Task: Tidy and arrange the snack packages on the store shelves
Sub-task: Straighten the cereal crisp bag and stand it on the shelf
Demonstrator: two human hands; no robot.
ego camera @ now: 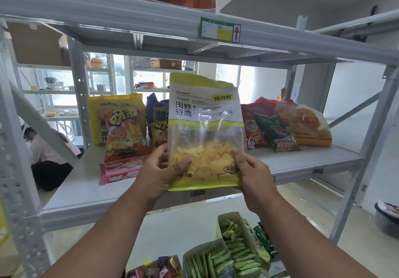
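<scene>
A tall green-and-white bag of yellow chips (205, 126) stands upright in front of the middle shelf (302, 163). My left hand (159, 172) grips its lower left edge, thumb on the clear window. My right hand (252, 169) pinches its lower right corner. Behind the bag on the shelf, to the left, are a yellow snack pack (116, 122), a dark blue pack (157, 120) and pink nabati wafer packs (121, 169). On the right lie red snack bags (250, 126), a dark green bag (276, 133) and an orange bag (306, 124).
The shelf above (151, 25) carries a green label (220, 29) with a red arrow. Below, open boxes of green sachets (233, 249) and mixed small packets (157, 269) sit on the lower level. A person crouches at the left (45, 156). A basket (386, 217) stands on the floor at the right.
</scene>
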